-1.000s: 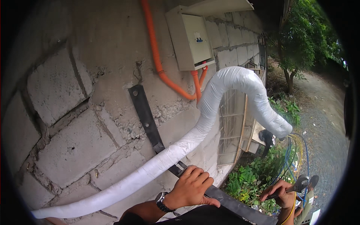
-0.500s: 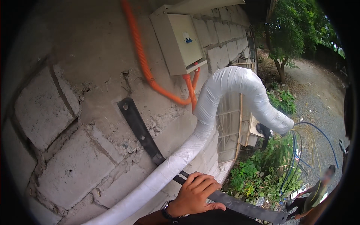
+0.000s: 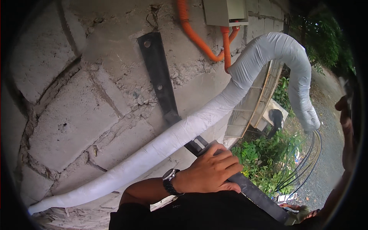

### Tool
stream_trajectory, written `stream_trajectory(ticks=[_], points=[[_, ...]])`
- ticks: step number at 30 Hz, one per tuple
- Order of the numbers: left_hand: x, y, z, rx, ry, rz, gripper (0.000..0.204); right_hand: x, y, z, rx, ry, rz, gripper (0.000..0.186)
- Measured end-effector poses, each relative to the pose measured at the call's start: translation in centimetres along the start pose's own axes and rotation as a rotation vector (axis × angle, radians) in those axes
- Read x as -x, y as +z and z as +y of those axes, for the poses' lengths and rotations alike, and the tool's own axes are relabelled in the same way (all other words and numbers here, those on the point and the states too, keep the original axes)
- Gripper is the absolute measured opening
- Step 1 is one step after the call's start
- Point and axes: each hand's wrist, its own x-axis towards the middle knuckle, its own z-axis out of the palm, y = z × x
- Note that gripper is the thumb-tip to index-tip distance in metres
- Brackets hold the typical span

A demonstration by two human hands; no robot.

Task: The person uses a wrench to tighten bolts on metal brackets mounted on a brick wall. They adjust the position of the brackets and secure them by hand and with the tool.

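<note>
My left hand (image 3: 214,170), with a watch on its wrist, is closed over a flat black metal bar (image 3: 264,199) that sticks out from the wall bracket (image 3: 158,76). Just beyond the fingers, a thick pipe wrapped in white tape (image 3: 184,132) crosses over the bar and bends into a hook shape on the right. Out of its drooping end come several blue, yellow and dark wires (image 3: 316,149). At the right rim is my right hand (image 3: 346,132), dark and partly cut off, its fingers curled around something blurred and greyish that I cannot make out.
A block wall (image 3: 76,122) with rough mortar fills the left. Orange corrugated conduit (image 3: 195,38) runs to a beige electrical box (image 3: 224,13) at the top. Far below are green plants (image 3: 260,168), a gravel path (image 3: 331,115) and another person (image 3: 301,214).
The view has shifted, so box, pipe and bar sit differently in it. My left hand stays on the bar. My right hand has risen at the right rim.
</note>
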Motion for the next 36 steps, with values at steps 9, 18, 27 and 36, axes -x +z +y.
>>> stream_trajectory(ticks=[9, 18, 27, 36], points=[[4.3, -8.2, 3.2, -0.709, -0.554, 0.157, 0.049, -0.5, 15.0, -9.5, -0.713, -0.360, -0.871, 0.048], [6.1, -9.5, -1.9, -0.819, -0.701, 0.126, 0.058, 0.0, 18.5, -10.6, -0.715, -0.481, -0.932, 0.069], [-1.9, -12.2, 0.5, -0.626, -0.450, 0.370, 0.054, -0.1, 22.2, -13.0, -0.639, -0.537, -0.606, 0.046], [-23.4, -13.0, -8.6, -0.502, -0.317, 0.267, 0.079, 1.1, 22.5, -13.3, -0.558, -0.584, -0.516, 0.043]])
